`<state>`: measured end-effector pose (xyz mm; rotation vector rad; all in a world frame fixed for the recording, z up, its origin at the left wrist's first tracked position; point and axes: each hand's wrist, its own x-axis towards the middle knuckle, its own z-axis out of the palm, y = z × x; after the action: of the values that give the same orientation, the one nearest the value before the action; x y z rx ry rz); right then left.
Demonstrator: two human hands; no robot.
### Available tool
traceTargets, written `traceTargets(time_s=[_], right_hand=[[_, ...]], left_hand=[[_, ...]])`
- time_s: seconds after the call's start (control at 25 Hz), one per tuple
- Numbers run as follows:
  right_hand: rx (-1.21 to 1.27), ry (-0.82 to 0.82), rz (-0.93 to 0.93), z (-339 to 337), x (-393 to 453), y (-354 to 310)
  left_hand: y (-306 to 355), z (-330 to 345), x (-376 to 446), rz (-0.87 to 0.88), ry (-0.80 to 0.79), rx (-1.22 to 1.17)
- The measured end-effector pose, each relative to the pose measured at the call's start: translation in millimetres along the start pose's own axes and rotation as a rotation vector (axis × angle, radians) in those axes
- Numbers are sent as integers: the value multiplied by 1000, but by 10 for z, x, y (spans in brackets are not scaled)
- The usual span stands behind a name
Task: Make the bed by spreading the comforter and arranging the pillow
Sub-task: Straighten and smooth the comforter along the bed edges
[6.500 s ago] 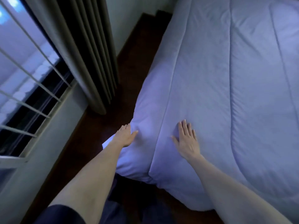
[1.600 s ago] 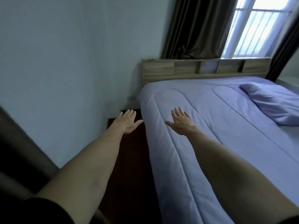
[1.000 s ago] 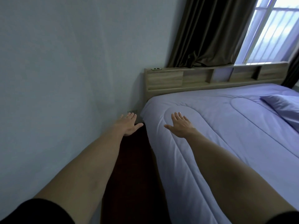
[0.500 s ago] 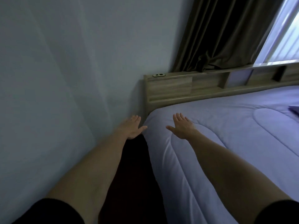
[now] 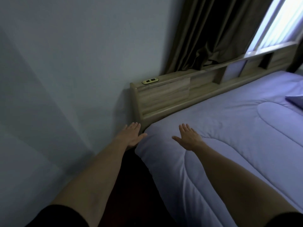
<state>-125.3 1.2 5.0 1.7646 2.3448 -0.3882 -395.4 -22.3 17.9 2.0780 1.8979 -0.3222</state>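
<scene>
A lavender quilted comforter (image 5: 237,136) lies spread flat over the bed and hangs down its near side. Only a corner of the matching pillow (image 5: 295,99) shows at the right edge. My left hand (image 5: 132,135) is flat with straight fingers beside the comforter's top corner, next to the headboard; whether it touches the fabric is unclear. My right hand (image 5: 188,138) hovers or rests flat, fingers spread, on the comforter near that same corner. Neither hand holds anything.
A wooden headboard (image 5: 180,90) with open shelf niches runs along the bed's head. A pale wall (image 5: 65,79) stands close on the left, with a narrow strip of dark floor (image 5: 131,185) between it and the bed. Dark curtains (image 5: 213,30) hang beside a bright window (image 5: 282,22).
I have walked along the bed's side toward the headboard, and the view has turned left, so the pillow has slid nearly out of frame. Both hands stay flat and empty.
</scene>
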Motion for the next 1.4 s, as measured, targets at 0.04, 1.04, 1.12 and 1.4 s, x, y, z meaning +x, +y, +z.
traceTargets(time_s=[0.04, 1.04, 1.12, 1.4], right_hand=[[20, -4, 25, 33, 90, 6], [408, -97, 908, 1184, 553, 98], [433, -65, 968, 1196, 580, 30], [518, 57, 1098, 1179, 740, -92]], left_hand=[[-79, 5, 176, 16, -25, 1], [241, 468, 3120, 491, -359, -65], [171, 355, 3096, 503, -237, 41], [182, 289, 3068, 241, -270, -66]])
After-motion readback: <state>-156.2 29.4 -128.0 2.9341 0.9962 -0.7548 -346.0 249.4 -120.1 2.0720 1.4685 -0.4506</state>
